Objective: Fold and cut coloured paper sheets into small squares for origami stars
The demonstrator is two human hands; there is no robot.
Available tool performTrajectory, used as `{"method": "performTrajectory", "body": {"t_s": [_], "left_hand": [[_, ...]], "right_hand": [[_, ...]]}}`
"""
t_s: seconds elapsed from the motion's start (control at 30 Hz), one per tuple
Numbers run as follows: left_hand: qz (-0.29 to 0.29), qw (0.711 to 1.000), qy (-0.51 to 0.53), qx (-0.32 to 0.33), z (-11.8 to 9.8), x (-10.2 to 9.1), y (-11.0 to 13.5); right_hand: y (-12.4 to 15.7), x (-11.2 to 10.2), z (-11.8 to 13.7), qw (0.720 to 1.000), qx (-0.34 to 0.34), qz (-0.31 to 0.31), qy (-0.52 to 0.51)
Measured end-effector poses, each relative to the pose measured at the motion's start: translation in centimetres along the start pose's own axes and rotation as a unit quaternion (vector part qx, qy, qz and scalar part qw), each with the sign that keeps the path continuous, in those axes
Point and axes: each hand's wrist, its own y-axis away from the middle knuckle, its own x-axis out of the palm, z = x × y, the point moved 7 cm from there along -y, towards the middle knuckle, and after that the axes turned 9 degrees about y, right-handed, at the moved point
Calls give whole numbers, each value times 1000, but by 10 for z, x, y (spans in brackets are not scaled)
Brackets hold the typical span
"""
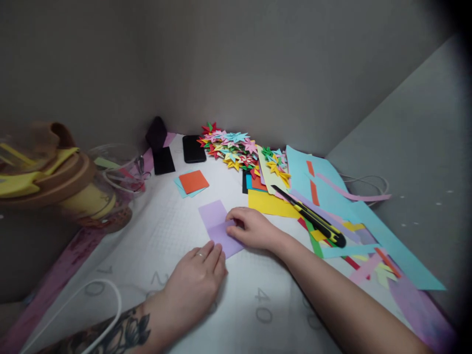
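Observation:
A light purple sheet of paper [217, 221] lies on the white work surface, with a crease line across it. My left hand [199, 270] rests at its near left edge, fingers stretched out flat and the fingertips touching the paper. At the paper's right side, my right hand [250, 227] has its fingers curled, thumb and forefinger against the sheet. The part under the right hand is hidden. Just behind sit an orange paper square [194, 182] and light blue paper [184, 191] partly beneath it.
Folded paper stars [232, 147] are heaped at the back. A black-and-yellow utility knife [313, 216] lies across coloured sheets and strips on the right. A phone [194, 149], a clear container [121, 167] with scissors, a lidded cup [88, 191] and a white cable [118, 295] are also around.

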Motion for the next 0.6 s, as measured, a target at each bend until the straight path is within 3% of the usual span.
{"method": "performTrajectory", "body": {"t_s": [0.13, 0.6], "left_hand": [[5, 1000, 7, -9, 0, -1, -1], [11, 1000, 26, -14, 2, 4, -1]], "right_hand": [[4, 7, -10, 994, 59, -11, -93], [-2, 11, -11, 993, 95, 19, -73]]}}
